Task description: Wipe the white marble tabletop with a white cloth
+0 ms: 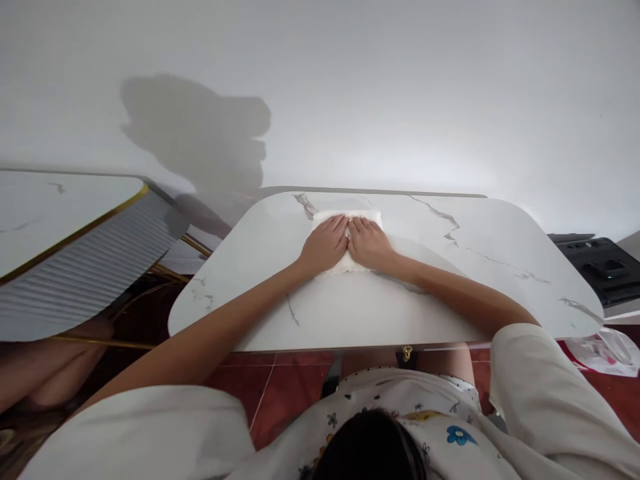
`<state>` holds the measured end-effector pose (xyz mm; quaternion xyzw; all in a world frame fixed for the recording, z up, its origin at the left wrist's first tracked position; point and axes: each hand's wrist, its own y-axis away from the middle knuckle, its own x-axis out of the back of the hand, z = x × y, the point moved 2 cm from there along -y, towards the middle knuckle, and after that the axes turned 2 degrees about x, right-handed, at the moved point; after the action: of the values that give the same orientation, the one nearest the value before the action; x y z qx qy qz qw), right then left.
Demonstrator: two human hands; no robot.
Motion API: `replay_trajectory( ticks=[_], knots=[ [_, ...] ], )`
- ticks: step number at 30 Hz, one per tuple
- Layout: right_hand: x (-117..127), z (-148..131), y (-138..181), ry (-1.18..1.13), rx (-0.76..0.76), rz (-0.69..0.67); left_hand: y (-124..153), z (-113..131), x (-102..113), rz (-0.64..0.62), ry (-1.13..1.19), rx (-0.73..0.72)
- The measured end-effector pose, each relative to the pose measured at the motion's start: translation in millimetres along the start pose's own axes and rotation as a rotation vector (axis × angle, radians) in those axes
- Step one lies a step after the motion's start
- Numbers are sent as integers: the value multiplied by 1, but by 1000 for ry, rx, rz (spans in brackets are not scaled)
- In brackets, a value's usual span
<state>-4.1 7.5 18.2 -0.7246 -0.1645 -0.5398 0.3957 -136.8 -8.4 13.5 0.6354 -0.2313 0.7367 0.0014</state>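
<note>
A folded white cloth [346,264], fluffy at its edges, lies near the middle of the white marble-patterned table [430,313]. My left hand [325,245] rests flat on the left part of the cloth, fingers stretched forward. On its right part lies my right hand [371,244], also flat, with the fingers pointing forward and inward. The two hands touch or nearly touch at the thumbs and fingertips. Much of the cloth is hidden under them, and I cannot tell how many layers it has.
A second marble-patterned table [65,207] with a ribbed grey side and gold trim stands at the left. A person's bare leg [50,373] shows below it. Beyond the right end are a black appliance-like object [600,267] and a plastic bag [607,350]. A white wall [400,100] rises behind.
</note>
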Motion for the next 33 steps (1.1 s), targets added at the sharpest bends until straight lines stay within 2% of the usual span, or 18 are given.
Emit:
replay_trajectory(
  ticks=[8, 12, 15, 19, 24, 28, 33],
  knots=[
    [18, -61, 41, -24, 149, 7, 81, 21, 29, -53, -61, 138],
    [27, -74, 61, -32, 205, -27, 107, 41, 37, -69, -79, 188],
    [36, -73, 78, -17, 224, -39, 115, 59, 38, -75, -69, 189],
    [47, -61, 98, -3, 213, -40, 109, 82, 34, -64, -45, 165],
    [56, -37, 109, 49, 153, -46, 85, 100, 25, -83, -17, 132],
    [58, -15, 98, 83, 113, -52, 56, 99, 17, -77, 15, 103],
    [49, 18, 67, 58, 73, -102, 16, 84, 5, -19, 36, 110]
  ],
)
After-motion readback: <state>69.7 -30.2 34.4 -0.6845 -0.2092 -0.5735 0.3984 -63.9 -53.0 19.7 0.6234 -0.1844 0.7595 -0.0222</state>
